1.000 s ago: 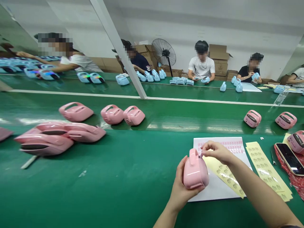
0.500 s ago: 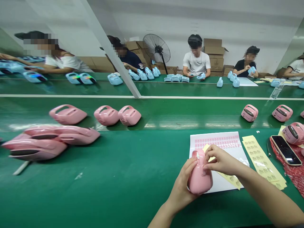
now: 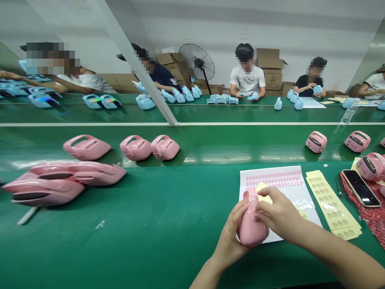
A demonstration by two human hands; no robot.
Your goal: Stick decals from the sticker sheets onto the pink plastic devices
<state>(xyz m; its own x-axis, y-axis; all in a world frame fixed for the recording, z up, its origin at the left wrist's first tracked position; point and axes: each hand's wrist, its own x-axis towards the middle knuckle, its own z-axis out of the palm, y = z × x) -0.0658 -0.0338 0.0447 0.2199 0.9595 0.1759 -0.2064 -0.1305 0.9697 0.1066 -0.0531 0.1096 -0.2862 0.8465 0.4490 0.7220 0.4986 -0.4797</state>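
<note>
My left hand (image 3: 233,230) is wrapped round a pink plastic handled case (image 3: 251,230), held upright just above the green table. My right hand (image 3: 278,214) lies over the case's right side, with fingertips pressed against its surface near the handle. Behind the case lies a white sheet of small pink stickers (image 3: 276,180), with a yellow backing strip (image 3: 261,188) partly under my hands. I cannot see whether a sticker is under my right fingers.
More pink cases lie at left (image 3: 60,180) and on the belt (image 3: 150,147), others at right (image 3: 315,141). Yellow empty sticker strips (image 3: 331,204), a phone (image 3: 361,188) on red cloth. Across the belt several people handle blue cases (image 3: 180,96); a fan (image 3: 197,64) stands behind them.
My right hand came down from the top of the handle onto the case's side, and the case dropped slightly lower. The view shifted a little to the right.
</note>
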